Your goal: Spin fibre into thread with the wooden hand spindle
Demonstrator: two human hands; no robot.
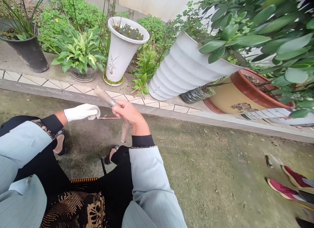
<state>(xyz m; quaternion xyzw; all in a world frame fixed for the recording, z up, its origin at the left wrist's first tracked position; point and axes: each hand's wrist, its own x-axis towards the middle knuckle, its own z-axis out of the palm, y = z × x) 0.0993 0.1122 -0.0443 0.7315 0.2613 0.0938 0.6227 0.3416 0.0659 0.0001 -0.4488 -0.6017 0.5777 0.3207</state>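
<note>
Holding, in the closed grip of the bare right hand (pixel 129 113), a blurred tan cylindrical tool with silvery metal band (pixel 104 97). Pinching, in the white-gloved left hand (pixel 81 113), the end of a thin red rod (pixel 109 118) between both hands. Facing a concrete ledge (pixel 14 62) edged in cream triangular tiles (pixel 52 84), bearing a ribbed white planter (pixel 183 66). Leaving wide room at right over rough, moss-stained concrete floor (pixel 196 162).

Tiled ledge (pixel 34 80): black pot (pixel 28 53) at left; white flared pot (pixel 122 54); ribbed white planter (pixel 181 71); red-rimmed tan pot (pixel 235 92);
Ground (pixel 208 162): red shoes (pixel 282 188) at right
</note>
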